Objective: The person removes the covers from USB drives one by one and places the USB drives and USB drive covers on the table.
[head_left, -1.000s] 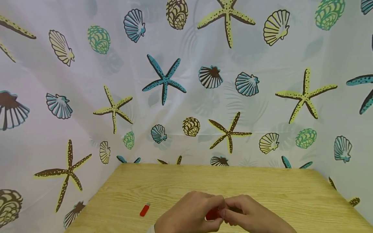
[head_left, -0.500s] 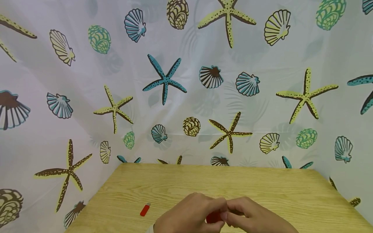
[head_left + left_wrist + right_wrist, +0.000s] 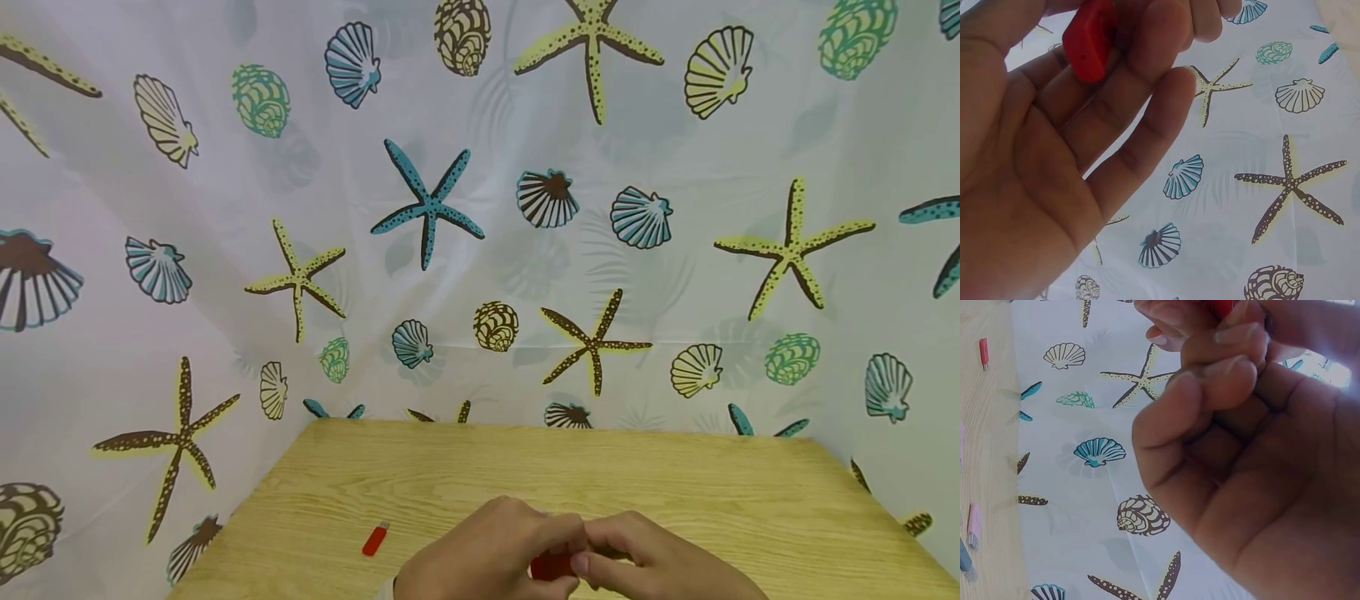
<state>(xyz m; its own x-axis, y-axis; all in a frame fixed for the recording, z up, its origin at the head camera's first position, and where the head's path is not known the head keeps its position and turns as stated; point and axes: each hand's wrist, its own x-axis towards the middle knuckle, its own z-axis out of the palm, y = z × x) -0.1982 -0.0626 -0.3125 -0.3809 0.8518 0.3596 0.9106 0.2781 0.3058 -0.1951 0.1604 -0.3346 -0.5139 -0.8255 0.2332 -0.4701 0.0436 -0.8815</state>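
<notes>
A small red plastic piece (image 3: 551, 566), smooth and blocky, sits between the two hands at the bottom of the head view. My left hand (image 3: 487, 554) grips it between thumb and fingers; the left wrist view shows its red side with a tiny dark hole. My right hand (image 3: 648, 560) meets it from the right, thumb and index fingertips pinching its edge. In the right wrist view the other right fingers are curled toward the palm. Fingers hide much of the piece, so its exact kind cannot be told.
A red USB stick (image 3: 376, 539) lies left of the hands on the wooden table (image 3: 450, 467). The right wrist view also has a pink stick (image 3: 974, 526) and a grey-blue one (image 3: 965, 559) at its left edge. Shell-and-starfish cloth (image 3: 480, 275) walls the table in.
Both hands stay together around the red piece, with only slight finger movement. The head view shifts a little. The USB stick on the table stays in place.
</notes>
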